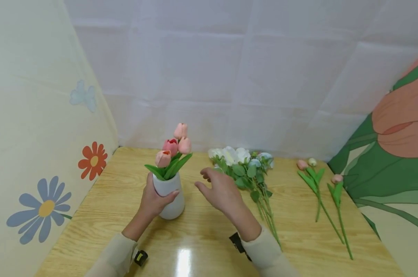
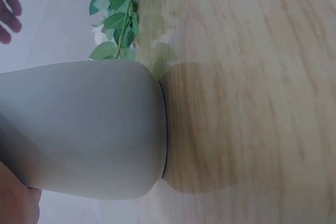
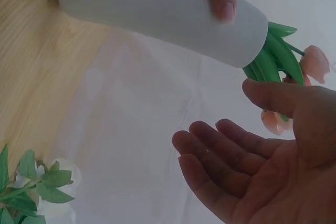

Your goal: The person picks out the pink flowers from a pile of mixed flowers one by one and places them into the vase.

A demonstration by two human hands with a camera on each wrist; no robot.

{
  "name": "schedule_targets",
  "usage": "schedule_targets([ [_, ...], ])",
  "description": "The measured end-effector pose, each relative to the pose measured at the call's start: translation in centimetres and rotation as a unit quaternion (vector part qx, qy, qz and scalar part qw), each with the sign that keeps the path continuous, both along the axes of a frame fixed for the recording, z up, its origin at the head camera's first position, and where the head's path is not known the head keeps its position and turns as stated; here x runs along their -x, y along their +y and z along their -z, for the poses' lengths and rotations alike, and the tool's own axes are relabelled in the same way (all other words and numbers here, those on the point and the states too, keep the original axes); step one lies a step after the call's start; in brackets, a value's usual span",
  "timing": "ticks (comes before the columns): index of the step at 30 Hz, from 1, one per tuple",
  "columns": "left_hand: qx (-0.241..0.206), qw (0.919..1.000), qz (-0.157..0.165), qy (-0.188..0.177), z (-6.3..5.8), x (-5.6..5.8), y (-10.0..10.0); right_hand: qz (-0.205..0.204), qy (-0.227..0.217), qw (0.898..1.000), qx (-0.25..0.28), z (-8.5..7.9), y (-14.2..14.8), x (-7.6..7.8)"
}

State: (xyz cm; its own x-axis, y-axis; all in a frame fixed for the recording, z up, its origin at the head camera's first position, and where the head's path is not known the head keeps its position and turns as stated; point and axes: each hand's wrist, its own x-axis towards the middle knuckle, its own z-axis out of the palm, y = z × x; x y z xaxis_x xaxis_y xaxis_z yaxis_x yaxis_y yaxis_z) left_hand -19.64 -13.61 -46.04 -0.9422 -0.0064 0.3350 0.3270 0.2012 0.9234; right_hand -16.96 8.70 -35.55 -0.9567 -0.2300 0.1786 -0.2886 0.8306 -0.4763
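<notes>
A white vase (image 1: pixel 170 207) stands upright on the table, with several pink tulips (image 1: pixel 170 146) and their green leaves rising out of its mouth. My left hand (image 1: pixel 155 198) grips the vase at its upper side, thumb across the front. In the left wrist view the base of the vase (image 2: pixel 105 129) sits on the wood. To the right of the vase, my right hand (image 1: pixel 220 190) hovers over the table holding nothing. The right wrist view shows that hand (image 3: pixel 262 166) with relaxed, slightly bent fingers, close to the tulip leaves (image 3: pixel 273 56).
A bunch of white and pale blue flowers (image 1: pixel 243 163) with long green stems lies right of my right hand. Farther right lie loose tulips (image 1: pixel 337 192) on long stems. A white cloth (image 1: pixel 209 77) hangs behind the wooden table (image 1: pixel 108 215), with flower-printed cloths at both sides.
</notes>
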Motion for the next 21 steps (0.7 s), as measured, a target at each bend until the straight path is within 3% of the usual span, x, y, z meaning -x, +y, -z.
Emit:
schedule_targets([
  [21, -0.004, 0.9998, 0.006, -0.021, 0.0, 0.0, -0.1, 0.060, -0.030, 0.998, -0.013, 2.4, 6.6, 0.5],
])
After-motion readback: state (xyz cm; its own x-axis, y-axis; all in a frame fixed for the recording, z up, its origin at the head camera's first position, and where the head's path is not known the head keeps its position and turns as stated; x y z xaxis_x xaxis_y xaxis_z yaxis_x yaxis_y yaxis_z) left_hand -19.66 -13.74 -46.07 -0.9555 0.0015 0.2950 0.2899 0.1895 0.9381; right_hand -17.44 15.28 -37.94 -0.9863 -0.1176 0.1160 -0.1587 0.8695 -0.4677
